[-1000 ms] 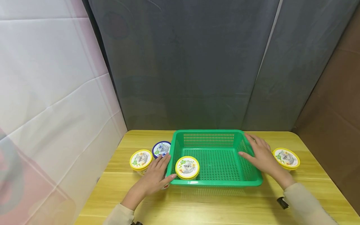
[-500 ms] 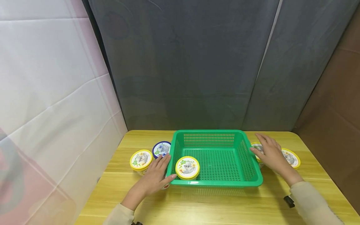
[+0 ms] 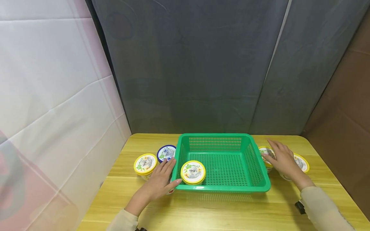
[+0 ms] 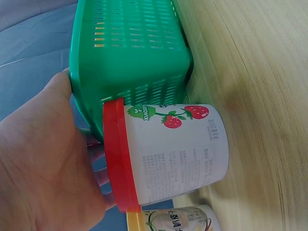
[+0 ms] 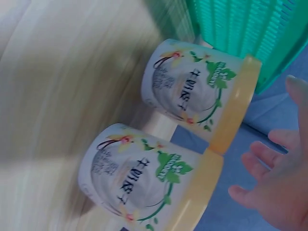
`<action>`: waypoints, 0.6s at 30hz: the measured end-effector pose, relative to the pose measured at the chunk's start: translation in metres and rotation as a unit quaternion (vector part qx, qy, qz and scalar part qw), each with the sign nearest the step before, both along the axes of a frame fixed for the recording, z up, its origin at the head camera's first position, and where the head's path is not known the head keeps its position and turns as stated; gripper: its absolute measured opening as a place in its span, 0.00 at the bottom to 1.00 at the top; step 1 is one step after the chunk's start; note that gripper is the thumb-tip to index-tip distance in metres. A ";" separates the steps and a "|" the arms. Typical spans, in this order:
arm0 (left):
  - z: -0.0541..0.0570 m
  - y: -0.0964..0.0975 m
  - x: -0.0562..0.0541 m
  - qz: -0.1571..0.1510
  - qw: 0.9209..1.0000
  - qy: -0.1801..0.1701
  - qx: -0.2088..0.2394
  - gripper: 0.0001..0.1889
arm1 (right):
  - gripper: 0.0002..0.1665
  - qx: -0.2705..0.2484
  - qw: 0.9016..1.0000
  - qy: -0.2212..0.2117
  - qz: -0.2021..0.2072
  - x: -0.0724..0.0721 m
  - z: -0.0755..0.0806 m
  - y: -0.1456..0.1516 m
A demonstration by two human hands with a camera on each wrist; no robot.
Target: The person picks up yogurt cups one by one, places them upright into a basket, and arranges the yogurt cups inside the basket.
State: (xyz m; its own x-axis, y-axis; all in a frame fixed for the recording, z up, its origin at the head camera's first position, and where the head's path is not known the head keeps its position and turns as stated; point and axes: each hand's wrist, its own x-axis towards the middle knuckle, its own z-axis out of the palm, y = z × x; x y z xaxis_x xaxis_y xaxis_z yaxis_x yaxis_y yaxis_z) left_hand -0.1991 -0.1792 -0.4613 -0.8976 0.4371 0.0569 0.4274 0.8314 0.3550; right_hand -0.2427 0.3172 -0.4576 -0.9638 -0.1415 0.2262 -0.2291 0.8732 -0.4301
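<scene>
Table (image 3: 219, 215): It bore the basket and the tubs standing outside it.
Green basket (image 3: 225, 188): It stood between the hands, mouth up, its long axis running left to right. Probably light, stiff plastic, best taken by the rims of both short ends.
Left hand (image 3: 159, 183): Fingers lay extended above the red-lidded tub, thumb on the basket's rim; whether they pressed the lid I couldn't tell.
Right hand (image 3: 283, 162): Fingers were parted and loosely bent over the right-hand pair, pinching nothing.
Red-lidded tub (image 4: 168, 154): Upright, just beside the basket's left end.
Right-hand pair: An inner yellow-lidded tub (image 5: 192, 89) by the basket and an outer one (image 5: 139, 175), upright, axes vertical.
Left-hand pair: A yellow-lidded tub (image 3: 145, 164) and a blue-lidded tub (image 3: 166, 152), lids up.
Tub inside the basket (image 3: 193, 172): Near left corner, yellow lid up.
Tub walls: Likely smooth and dentable, best gripped gently below the lid; weight was unclear.
</scene>
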 end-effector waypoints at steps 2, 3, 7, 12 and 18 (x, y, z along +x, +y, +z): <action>0.000 0.000 0.000 0.000 1.000 0.000 0.000 0.43 | 0.46 0.002 1.000 -0.002 0.000 0.000 -0.002 0.001; 0.000 0.000 0.000 -0.001 1.000 0.000 0.000 0.43 | 0.46 0.004 1.000 -0.005 0.001 0.000 -0.002 0.002; 0.000 -0.001 0.000 -0.001 1.000 -0.005 0.001 0.43 | 0.46 0.009 1.000 -0.011 -0.001 0.001 -0.005 0.004; -0.001 -0.001 -0.001 -0.001 1.000 -0.009 -0.003 0.43 | 0.47 0.011 1.000 -0.023 -0.001 0.000 -0.010 0.007; -0.002 -0.003 -0.002 0.000 1.000 -0.011 -0.005 0.44 | 0.47 0.016 0.999 -0.028 0.000 0.001 -0.015 0.009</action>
State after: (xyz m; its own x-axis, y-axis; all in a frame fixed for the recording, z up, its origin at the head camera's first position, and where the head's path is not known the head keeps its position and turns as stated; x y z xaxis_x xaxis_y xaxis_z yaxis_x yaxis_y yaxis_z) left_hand -0.2006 -0.1819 -0.4634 -0.8983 0.4381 0.0334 0.4203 0.8345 0.3563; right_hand -0.2422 0.3258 -0.4723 -0.9748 -0.1480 0.1668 -0.2054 0.8868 -0.4140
